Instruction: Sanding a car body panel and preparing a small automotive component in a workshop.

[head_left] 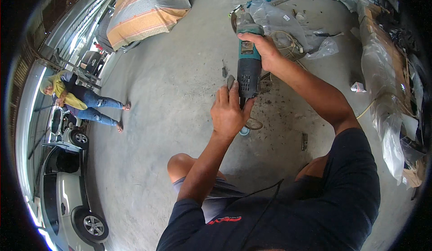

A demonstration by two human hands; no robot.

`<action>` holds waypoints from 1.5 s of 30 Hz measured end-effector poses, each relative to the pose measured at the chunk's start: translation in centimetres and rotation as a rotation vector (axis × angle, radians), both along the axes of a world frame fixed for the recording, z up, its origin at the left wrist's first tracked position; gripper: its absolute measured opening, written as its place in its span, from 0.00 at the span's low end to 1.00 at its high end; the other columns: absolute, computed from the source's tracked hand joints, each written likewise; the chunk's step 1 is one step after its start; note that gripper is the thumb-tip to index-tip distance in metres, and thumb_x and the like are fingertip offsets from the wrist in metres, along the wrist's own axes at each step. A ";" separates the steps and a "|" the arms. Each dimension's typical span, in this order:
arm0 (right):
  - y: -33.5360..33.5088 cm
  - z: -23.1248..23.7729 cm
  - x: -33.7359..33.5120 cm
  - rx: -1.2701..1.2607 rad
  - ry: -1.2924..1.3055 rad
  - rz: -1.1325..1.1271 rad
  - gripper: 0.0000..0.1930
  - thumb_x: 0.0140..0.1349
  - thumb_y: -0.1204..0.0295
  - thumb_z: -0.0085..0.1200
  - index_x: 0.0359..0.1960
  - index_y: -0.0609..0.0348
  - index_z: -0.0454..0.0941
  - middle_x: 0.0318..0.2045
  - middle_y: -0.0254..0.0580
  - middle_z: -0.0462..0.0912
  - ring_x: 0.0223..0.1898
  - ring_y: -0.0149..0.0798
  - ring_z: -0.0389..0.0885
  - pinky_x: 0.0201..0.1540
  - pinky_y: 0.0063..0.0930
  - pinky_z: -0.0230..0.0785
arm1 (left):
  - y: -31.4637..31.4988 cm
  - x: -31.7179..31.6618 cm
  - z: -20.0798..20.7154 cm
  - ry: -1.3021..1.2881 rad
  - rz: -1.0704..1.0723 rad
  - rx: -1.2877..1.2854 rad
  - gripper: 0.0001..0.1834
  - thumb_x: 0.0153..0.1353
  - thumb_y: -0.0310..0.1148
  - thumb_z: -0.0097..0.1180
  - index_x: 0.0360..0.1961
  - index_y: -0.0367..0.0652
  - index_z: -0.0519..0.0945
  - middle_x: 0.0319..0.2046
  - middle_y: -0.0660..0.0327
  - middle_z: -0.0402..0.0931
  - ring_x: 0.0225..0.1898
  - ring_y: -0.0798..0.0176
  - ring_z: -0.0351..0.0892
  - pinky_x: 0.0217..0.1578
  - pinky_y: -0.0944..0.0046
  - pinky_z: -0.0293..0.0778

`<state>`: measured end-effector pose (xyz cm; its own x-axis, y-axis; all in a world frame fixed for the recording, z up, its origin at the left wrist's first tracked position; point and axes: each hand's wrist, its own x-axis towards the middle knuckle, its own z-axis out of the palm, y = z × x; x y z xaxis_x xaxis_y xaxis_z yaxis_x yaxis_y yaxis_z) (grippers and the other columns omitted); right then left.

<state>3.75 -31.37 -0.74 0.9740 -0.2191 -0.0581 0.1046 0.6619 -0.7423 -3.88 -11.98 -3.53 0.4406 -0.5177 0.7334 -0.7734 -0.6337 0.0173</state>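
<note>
A teal and black angle grinder (249, 73) is held above the concrete floor, its head pointing away from me. My right hand (265, 48) wraps round the teal part near the head, thumb across the top. At the black rear end, my left hand (228, 116) closes with its fingers along the left side and its thumb by the tail. A dark grey, flat, rounded piece (231, 82) sticks out past the left fingertips; I cannot tell what it is. The edge of the grinding disc (234, 22) shows at the head's left.
Clear plastic sheeting (270, 15) and a coiled cord (288, 42) lie beyond the grinder. Dark debris is scattered below it. Plastic-wrapped cardboard (378, 66) lines the right. On the left are a person (76, 93) and a pale car (67, 192); a striped cover (148, 15) is farther back.
</note>
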 end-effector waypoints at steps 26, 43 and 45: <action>-4.7 -3.3 -2.5 0.029 -0.273 0.391 0.25 0.57 0.55 0.53 0.47 0.65 0.72 0.38 0.46 0.80 0.36 0.41 0.81 0.39 0.34 0.76 | 1.5 0.5 -1.9 1.091 -0.204 -0.259 0.21 0.64 0.44 0.55 0.42 0.34 0.81 0.31 0.58 0.82 0.30 0.68 0.76 0.32 0.67 0.71; 1.8 -1.4 -2.3 0.020 -0.344 0.537 0.25 0.54 0.59 0.59 0.48 0.64 0.72 0.37 0.47 0.81 0.35 0.42 0.82 0.37 0.34 0.77 | -0.8 -1.3 0.0 0.870 -0.143 -0.212 0.24 0.40 0.47 0.71 0.32 0.38 0.83 0.34 0.50 0.80 0.36 0.50 0.82 0.40 0.57 0.76; 2.1 -0.4 -2.8 -0.003 -0.320 0.514 0.25 0.53 0.60 0.61 0.48 0.63 0.72 0.37 0.45 0.81 0.35 0.40 0.82 0.37 0.33 0.77 | -0.7 -1.2 -0.3 0.799 -0.105 -0.245 0.23 0.40 0.45 0.70 0.31 0.38 0.83 0.34 0.49 0.80 0.34 0.51 0.82 0.38 0.57 0.76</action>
<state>0.93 -29.26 -1.18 0.9242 0.2841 0.2555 -0.0091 0.6849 -0.7286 -5.10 -12.68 -3.83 0.8336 -0.4515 0.3183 -0.5245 -0.4661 0.7124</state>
